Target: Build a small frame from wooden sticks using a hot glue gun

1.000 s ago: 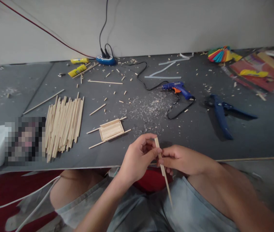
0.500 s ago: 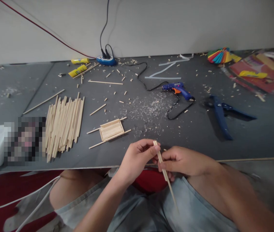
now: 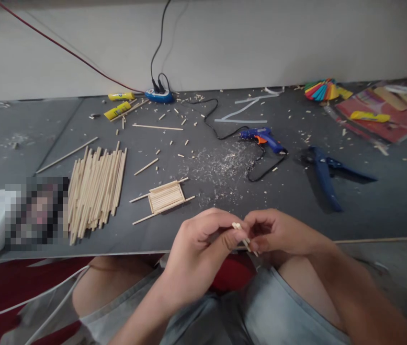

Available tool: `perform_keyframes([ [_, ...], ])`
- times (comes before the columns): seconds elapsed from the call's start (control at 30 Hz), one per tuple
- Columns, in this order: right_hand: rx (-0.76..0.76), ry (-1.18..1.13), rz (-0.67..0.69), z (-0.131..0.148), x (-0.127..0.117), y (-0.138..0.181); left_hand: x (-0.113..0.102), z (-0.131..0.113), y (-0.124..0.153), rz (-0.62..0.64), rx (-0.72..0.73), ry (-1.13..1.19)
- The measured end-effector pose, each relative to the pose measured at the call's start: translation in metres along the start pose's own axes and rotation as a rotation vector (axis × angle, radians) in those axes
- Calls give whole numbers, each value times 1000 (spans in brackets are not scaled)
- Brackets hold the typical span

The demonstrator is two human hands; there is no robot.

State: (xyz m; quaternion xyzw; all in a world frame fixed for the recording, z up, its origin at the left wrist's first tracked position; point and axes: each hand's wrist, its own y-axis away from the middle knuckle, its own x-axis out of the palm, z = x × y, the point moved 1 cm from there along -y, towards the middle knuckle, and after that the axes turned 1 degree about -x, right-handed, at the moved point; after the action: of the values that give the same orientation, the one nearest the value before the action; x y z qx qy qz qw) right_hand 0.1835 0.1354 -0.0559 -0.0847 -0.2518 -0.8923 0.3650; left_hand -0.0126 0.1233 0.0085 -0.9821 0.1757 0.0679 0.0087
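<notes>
Between my two hands, over the table's front edge, are thin wooden sticks [image 3: 245, 242], seen nearly end-on. My left hand [image 3: 207, 244] pinches them near their upper ends between thumb and fingers. The fingers of my right hand [image 3: 275, 235] are closed on the same sticks lower down; its fingertips are partly hidden. How many sticks there are I cannot tell. Left of my hands lies a small stick frame [image 3: 166, 197], filled with a row of short sticks and with long ends jutting out. A pile of wooden sticks [image 3: 96, 191] lies farther left.
Behind my hands lie a blue glue gun [image 3: 263, 137] with its cord and a blue cutter [image 3: 325, 179]. A power strip [image 3: 159, 95], yellow glue tubes [image 3: 118, 111], coloured strips [image 3: 325, 90] and a red packet [image 3: 383, 120] are at the back. Stick scraps and glue strands litter the table [image 3: 210, 143].
The held sticks have swung from slanting down toward my lap to pointing nearly at me, so they look shorter. My hands have risen slightly around them.
</notes>
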Motion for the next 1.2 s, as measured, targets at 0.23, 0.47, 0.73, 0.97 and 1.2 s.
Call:
perform_keyframes([
  [0.23,-256,-110,-254,4,-6,-3,-4,-22,13,80,561,-255],
  [0.47,-120,-147,-176,9,-4,-1,12,-19,13,-52,880,-558],
  [0.73,-52,-263,-184,8,-3,2,23,-2,8,106,887,-613],
  [0.97,-79,-279,-313,10,-12,-3,31,33,6,103,646,-476],
  [1.2,-131,-211,-442,5,-17,-14,28,54,0,181,89,-28],
])
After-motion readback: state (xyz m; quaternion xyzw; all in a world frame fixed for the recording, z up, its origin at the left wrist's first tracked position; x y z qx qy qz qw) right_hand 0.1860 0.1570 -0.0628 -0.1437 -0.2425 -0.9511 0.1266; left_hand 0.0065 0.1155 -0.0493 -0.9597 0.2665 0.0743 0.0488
